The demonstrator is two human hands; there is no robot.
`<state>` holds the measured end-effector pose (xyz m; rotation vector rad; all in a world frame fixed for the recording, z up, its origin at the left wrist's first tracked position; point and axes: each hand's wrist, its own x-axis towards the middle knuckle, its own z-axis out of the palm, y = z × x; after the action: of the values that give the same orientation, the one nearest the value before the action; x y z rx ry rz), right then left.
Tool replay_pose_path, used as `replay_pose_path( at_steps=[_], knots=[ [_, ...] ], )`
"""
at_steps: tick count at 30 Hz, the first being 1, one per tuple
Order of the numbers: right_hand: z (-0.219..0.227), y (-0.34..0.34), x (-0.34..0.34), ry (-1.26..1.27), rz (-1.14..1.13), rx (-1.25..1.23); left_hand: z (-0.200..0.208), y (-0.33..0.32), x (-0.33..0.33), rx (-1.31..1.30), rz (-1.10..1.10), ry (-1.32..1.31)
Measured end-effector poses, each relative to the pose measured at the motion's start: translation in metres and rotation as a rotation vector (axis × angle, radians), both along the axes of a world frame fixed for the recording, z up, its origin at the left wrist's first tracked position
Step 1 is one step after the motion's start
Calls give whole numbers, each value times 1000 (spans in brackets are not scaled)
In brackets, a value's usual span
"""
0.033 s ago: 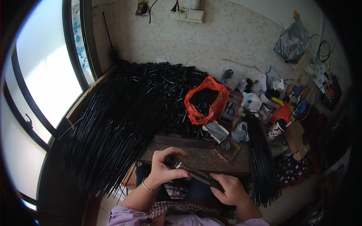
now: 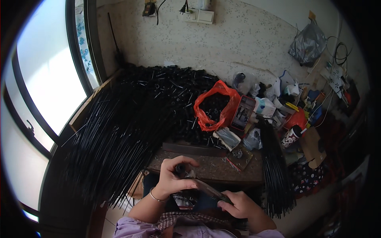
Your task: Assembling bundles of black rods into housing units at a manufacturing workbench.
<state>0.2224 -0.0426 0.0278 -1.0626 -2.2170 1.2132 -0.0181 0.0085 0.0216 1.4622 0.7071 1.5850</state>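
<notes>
Low in the middle, my left hand [image 2: 172, 176] curls its fingers and thumb around a short black tubular part [image 2: 180, 168], whose round end shows. My right hand [image 2: 240, 204] is closed on the lower end of a long, slim hand tool [image 2: 209, 190], which looks like pliers. The tool slants up to the left, and its bright metal head meets the black part at my left thumb. The tool's exact kind and the jaws are partly hidden by my left hand. Both hands hang just in front of the brown tabletop [image 2: 250, 173].
Thin black rods [image 2: 115, 139] heap up at left; black tubular parts [image 2: 174, 79] pile behind. A red plastic bag [image 2: 200, 119] holds more parts. A phone [image 2: 243, 113] leans beside it. Another rod bundle [image 2: 276, 178] hangs off the right edge, near a patterned cup [image 2: 291, 136].
My right hand has shifted slightly downward, and the tool's handle end has dipped and turned with it. My left hand and the black part stay nearly still.
</notes>
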Motion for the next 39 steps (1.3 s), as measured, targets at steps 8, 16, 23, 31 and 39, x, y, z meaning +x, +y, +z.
replay_pose_path(
  at_steps=[8,16,23,31,39],
  knots=[
    [-21,6,-26,125,42,-323,5,2,9,15,-45,44],
    [-28,-12,-20,58,-154,-159,14,-4,2,95,-91,45],
    [-21,9,-19,457,223,-771,10,-12,-1,28,78,161],
    [-58,-13,-33,454,30,-801,2,-6,11,-87,57,149],
    [-108,-16,-45,476,-152,-522,-30,-1,31,-221,165,136]
  ],
)
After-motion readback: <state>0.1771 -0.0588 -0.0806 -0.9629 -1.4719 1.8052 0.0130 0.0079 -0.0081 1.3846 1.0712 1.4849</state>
